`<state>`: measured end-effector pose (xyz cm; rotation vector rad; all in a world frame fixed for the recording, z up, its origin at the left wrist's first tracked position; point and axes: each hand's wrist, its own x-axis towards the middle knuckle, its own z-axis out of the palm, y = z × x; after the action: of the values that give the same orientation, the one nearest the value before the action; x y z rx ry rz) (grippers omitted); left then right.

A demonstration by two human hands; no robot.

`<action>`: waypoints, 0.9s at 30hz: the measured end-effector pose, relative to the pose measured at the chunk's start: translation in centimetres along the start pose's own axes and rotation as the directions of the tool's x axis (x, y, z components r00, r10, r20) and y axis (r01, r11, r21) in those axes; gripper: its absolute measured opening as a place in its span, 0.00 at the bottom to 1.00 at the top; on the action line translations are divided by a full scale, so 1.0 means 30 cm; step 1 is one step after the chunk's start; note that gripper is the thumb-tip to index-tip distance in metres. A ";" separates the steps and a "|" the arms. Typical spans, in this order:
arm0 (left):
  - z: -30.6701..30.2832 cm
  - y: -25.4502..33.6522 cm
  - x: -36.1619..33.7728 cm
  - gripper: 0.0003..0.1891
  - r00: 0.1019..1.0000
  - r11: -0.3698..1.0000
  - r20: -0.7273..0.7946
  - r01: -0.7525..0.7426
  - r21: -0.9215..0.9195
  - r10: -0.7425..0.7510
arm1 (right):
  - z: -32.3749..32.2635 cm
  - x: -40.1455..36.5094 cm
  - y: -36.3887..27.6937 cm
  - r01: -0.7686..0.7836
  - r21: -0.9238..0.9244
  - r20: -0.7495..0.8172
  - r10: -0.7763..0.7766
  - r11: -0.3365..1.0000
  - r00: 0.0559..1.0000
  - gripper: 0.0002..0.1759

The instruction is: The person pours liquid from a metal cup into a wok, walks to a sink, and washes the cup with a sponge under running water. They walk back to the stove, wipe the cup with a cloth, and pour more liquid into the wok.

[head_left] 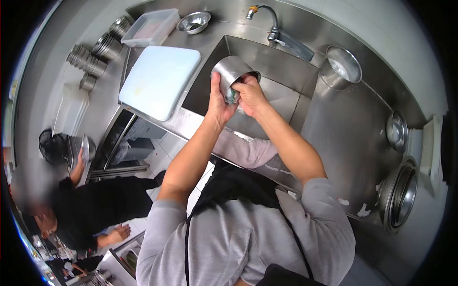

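Observation:
A metal pot is held tilted on its side above the sink. My left hand is wrapped round its left and lower side. My right hand is at the pot's mouth, its fingers curled and partly inside the rim. Between my hands is a small greenish and silvery item, pressed by the right fingers; its exact kind is too small to tell. A pink-grey cloth lies over the sink's front edge, just below my hands.
A white cutting board lies left of the sink, near a plastic tub and stacked metal cups. The faucet stands behind. Metal bowls lean at the right. Another person in black is at the lower left.

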<state>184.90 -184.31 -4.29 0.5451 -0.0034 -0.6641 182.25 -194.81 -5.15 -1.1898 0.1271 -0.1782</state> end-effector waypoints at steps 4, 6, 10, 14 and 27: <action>0.016 0.007 0.005 0.41 0.983 0.969 -0.179 0.014 0.248 0.032 | -0.016 -0.010 0.042 0.401 -0.712 0.158 -0.424 0.577 0.892 0.20; 0.066 0.007 -0.004 0.41 0.953 0.876 -0.264 -0.006 0.481 0.151 | -0.067 -0.003 0.056 0.547 -0.785 0.326 -0.557 0.290 0.764 0.21; 0.054 -0.009 -0.026 0.41 0.994 0.988 -0.111 -0.009 0.156 0.026 | 0.006 -0.019 -0.069 -0.039 0.160 0.053 0.030 0.986 0.998 0.21; 0.035 0.008 -0.008 0.39 0.986 0.967 -0.164 0.029 0.254 0.014 | -0.039 -0.005 0.026 0.352 -0.663 0.204 -0.294 0.661 0.934 0.22; 0.181 -0.023 -0.060 0.43 0.950 0.852 -0.288 0.051 0.521 0.119 | -0.129 -0.034 0.012 0.380 -0.691 0.172 -0.371 0.615 0.913 0.28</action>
<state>182.13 -186.31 0.34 1.1771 0.1043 -0.5317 180.54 -198.00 -6.91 -2.0092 -0.0866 -0.5319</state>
